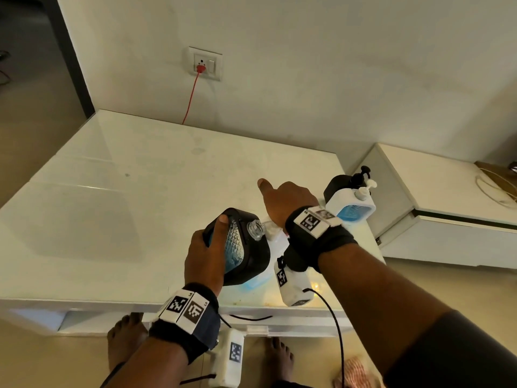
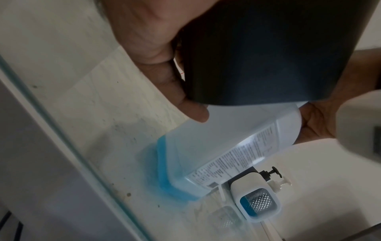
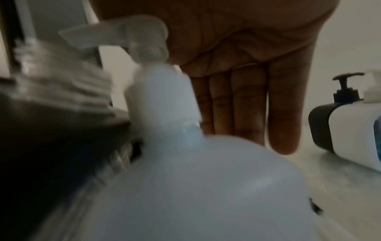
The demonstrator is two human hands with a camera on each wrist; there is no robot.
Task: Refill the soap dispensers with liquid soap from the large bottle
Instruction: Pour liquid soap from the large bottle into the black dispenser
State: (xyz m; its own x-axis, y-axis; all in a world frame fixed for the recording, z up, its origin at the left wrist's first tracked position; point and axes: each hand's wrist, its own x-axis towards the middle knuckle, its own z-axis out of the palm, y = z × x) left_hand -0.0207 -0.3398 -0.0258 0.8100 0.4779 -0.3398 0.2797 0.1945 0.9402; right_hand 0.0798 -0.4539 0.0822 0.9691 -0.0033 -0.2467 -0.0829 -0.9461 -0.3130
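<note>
My left hand (image 1: 205, 254) grips an uncapped black dispenser (image 1: 246, 247) near the table's (image 1: 112, 191) front edge, touching the large bottle (image 2: 216, 146); its label is unreadable. My right hand (image 1: 285, 201) hovers beyond, fingers straight. Two capped dispensers (image 1: 351, 204) stand near the right edge.

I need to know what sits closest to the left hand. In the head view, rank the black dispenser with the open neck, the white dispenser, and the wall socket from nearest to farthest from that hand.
1. Black open-necked dispenser: gripped by the left hand, tilted.
2. White dispenser: standing to the right, near the counter's right edge.
3. Wall socket: up on the wall, beyond the counter.
</note>
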